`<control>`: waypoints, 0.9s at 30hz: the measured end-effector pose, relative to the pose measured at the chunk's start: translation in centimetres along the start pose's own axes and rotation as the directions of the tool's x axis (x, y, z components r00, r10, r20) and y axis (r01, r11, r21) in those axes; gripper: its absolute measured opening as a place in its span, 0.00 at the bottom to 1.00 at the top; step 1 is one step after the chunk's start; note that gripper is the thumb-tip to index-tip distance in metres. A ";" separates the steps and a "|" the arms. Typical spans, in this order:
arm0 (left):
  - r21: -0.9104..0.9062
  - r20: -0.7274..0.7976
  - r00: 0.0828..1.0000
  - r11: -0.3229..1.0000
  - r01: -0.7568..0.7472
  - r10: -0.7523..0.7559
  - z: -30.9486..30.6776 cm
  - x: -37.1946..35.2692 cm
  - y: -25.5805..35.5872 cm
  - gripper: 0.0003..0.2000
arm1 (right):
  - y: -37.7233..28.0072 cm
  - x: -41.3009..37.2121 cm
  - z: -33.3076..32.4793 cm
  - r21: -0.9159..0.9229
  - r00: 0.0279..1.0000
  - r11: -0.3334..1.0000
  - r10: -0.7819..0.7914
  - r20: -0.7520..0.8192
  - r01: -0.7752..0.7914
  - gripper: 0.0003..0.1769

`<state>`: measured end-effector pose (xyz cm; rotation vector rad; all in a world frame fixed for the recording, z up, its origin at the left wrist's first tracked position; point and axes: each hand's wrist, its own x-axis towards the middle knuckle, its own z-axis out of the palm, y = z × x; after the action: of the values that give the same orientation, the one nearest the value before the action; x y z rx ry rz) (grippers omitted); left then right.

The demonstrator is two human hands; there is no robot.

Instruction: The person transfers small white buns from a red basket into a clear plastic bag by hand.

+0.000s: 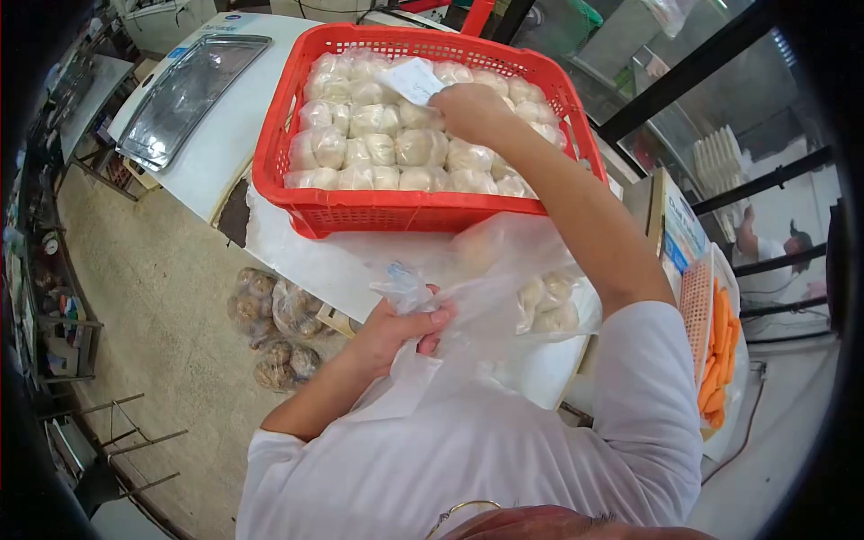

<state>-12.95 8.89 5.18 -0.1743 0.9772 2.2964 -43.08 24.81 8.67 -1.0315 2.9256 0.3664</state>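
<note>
My left hand (396,333) is closed in a grip, thumb pointing rightward, fingers curled. Beyond that grip, my right hand (472,112) is closed, knuckles up, its forearm (589,211) stretched forward from a bent elbow.

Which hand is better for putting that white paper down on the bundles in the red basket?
Probably the right hand: it is over the red basket, with the white paper at its fingertips. The left hand is nearer the body, gripping the plastic bag.
</note>
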 end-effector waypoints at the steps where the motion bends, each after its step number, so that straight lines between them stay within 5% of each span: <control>1: -0.011 0.002 1.000 1.000 -0.021 0.021 0.1 -0.1 -0.1 0.12 | 0.1 -0.9 -0.4 -0.042 0.993 0.998 -0.054 -0.108 0.050 0.09; 5: -0.011 0.005 1.000 1.000 -0.016 0.016 0.3 -0.1 -0.9 0.11 | 1.3 -7.5 -4.7 -0.031 0.913 0.999 -0.047 -0.404 0.037 0.11; 7: 0.007 -0.050 0.999 1.000 -0.008 0.008 0.5 -0.2 -1.1 0.13 | 3.3 -11.8 -6.3 -0.070 0.659 0.988 -0.143 -0.738 0.136 0.04; 10: 0.088 -0.102 0.995 0.996 -0.014 0.023 0.8 -0.7 -1.4 0.16 | 7.2 -20.4 -8.8 -0.093 0.570 0.992 -0.027 -0.822 -0.088 0.07; 11: 0.114 -0.068 0.998 0.993 0.018 -0.010 0.4 -0.6 -1.7 0.16 | 7.8 -23.7 -10.1 -0.089 0.573 0.986 0.009 -0.819 -0.142 0.07; 12: 0.118 -0.090 0.995 0.993 -0.023 0.034 -0.2 -0.4 -2.1 0.17 | 7.9 -26.9 -11.7 -0.062 0.643 0.894 0.269 -0.717 -0.443 0.17; 13: 0.122 -0.112 0.991 0.990 -0.066 0.080 -0.5 -0.3 -2.3 0.18 | 8.2 -30.1 -12.4 -0.079 0.607 0.712 0.529 -0.593 -0.698 0.28; 17: 0.153 -0.136 0.987 0.986 -0.063 0.084 0.1 -0.3 -2.1 0.22 | 13.8 -44.0 -10.0 -0.024 0.479 0.626 0.571 -0.667 -0.780 0.32; 19: 0.167 -0.089 0.994 0.985 -0.042 0.057 -0.1 0.1 -2.0 0.21 | 14.2 -49.2 -9.2 -0.078 0.356 0.628 0.330 -0.874 -0.774 0.07; 20: 0.164 -0.066 0.997 0.986 -0.039 0.050 -0.1 0.4 -1.9 0.21 | 14.3 -51.6 -8.7 -0.079 0.349 0.608 0.339 -0.874 -0.790 0.07; 22: 0.174 -0.029 0.999 0.984 -0.025 0.030 0.5 0.8 -2.0 0.21 | 14.6 -56.2 -7.6 -0.041 0.286 0.411 0.556 -0.780 -0.911 0.09; 27: 0.240 0.026 0.999 0.971 -0.024 0.018 1.6 1.2 -2.1 0.18 | 18.5 -65.9 -1.8 -0.140 0.227 0.179 0.758 -0.611 -0.974 0.11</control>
<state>-12.50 11.72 4.65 -0.0352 1.2392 2.1710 -2.94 78.92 20.55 1.1368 3.5035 1.0884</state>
